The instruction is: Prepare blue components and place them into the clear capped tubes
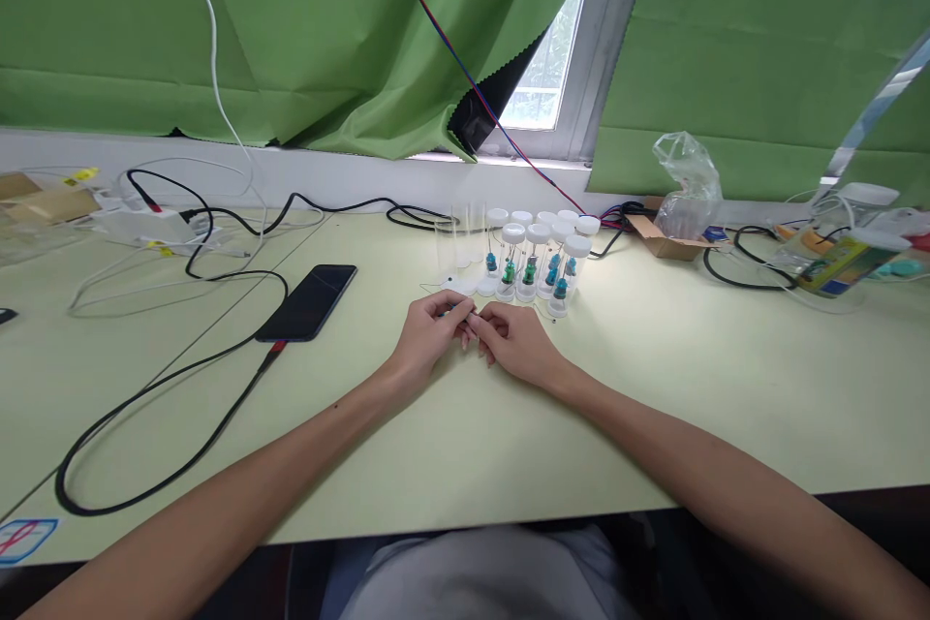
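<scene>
My left hand (434, 327) and my right hand (514, 339) meet over the table in front of the tubes. The fingers of both are closed in a pinch, thumbs close together. Whatever lies between them is tiny and mostly hidden; a dark, bluish bit shows at the left fingertips. Just beyond stand several transparent tubes with white caps (512, 232), holding small blue or green parts with wires, such as the blue part (560, 289) in the front right tube. Uncapped transparent tubes (446, 252) stand to their left. A thin wire lies near each hand on the tabletop.
A black phone (309, 302) with a black cable lies left on the table (465, 446). Behind it is a white power strip (149, 225). At the right are a cardboard box (665, 237) with a plastic bag and a labelled jar (847, 263). Green curtains (291, 29) hang behind.
</scene>
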### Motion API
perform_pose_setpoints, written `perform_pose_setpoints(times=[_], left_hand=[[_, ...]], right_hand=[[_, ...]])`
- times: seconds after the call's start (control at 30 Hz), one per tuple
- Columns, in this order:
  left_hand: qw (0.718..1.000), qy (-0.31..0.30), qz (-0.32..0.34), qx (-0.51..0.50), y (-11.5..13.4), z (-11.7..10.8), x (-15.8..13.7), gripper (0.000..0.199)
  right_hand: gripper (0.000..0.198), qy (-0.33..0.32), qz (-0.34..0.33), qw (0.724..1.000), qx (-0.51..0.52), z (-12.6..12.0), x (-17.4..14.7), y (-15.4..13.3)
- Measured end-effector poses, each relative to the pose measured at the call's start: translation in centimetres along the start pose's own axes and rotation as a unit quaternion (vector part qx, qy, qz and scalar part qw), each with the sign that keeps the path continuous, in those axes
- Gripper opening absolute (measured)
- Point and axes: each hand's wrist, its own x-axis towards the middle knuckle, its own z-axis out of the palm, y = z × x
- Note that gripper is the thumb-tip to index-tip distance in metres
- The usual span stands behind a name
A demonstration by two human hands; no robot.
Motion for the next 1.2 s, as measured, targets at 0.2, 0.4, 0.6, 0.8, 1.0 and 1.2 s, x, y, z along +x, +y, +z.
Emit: perform_pose_setpoints(times=[0.2, 0.4, 0.6, 0.8, 1.0, 1.2], left_hand=[[1.000, -0.002, -0.001, 0.006, 0.09, -0.02, -0.11, 0.021], [1.000, -0.001, 0.007, 0.010, 0.16, 0.04, -0.05, 0.022], [0.999, 0.001, 0.003, 0.035, 0.37, 0.03, -0.09, 0.024], [0.997, 0.000, 0.018, 0.069, 0.62, 0.21, -0.16, 0.027], [0.993, -0.005, 0.036, 0.115, 0.47, 0.14, -0.18, 0.032], [0.989, -0.004, 0.036, 0.142, 0.12, 0.03, -0.11, 0.032]], right_hand=[[0.030, -0.002, -0.001, 1.000, -0.007, -0.03, 0.04, 0.05], [0.032, 0.000, 0.000, 1.000, -0.008, 0.01, 0.05, -0.20], [0.037, 0.009, 0.004, 1.000, -0.001, 0.05, 0.05, -0.15], [0.041, 0.021, 0.009, 1.000, -0.002, -0.02, 0.06, -0.23], [0.039, 0.032, 0.013, 0.999, -0.006, -0.07, 0.10, -0.27], [0.040, 0.038, 0.016, 0.999, -0.007, -0.04, 0.09, -0.36]])
